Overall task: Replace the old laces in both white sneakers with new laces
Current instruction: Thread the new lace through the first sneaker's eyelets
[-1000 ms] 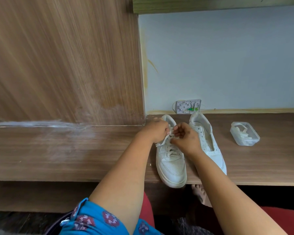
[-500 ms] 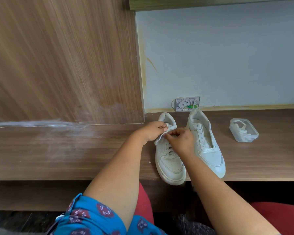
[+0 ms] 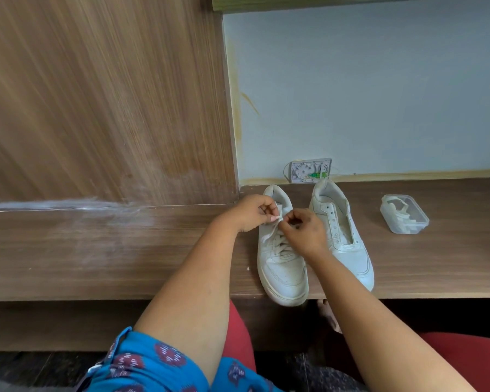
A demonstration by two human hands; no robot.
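Two white sneakers stand side by side on the wooden ledge (image 3: 125, 250), toes toward me. The left sneaker (image 3: 283, 273) is laced across its lower eyelets. My left hand (image 3: 252, 212) and my right hand (image 3: 303, 230) meet over its top eyelets, each pinching a part of the white lace (image 3: 269, 236); a loose end hangs down the shoe's left side. The right sneaker (image 3: 345, 241) has bare eyelets and no lace. A clear plastic box (image 3: 405, 215) holding white laces sits to the right, lid off.
A wooden panel (image 3: 96, 108) rises at the left and a pale wall (image 3: 379, 94) at the back, with a small white wall socket (image 3: 310, 169) behind the shoes. The left sneaker's toe overhangs the ledge's front edge. A bare foot (image 3: 327, 312) shows below.
Both hands stay over the left sneaker's top eyelets; they have shifted slightly on the lace, fingertips closer together. The view has tilted a little.
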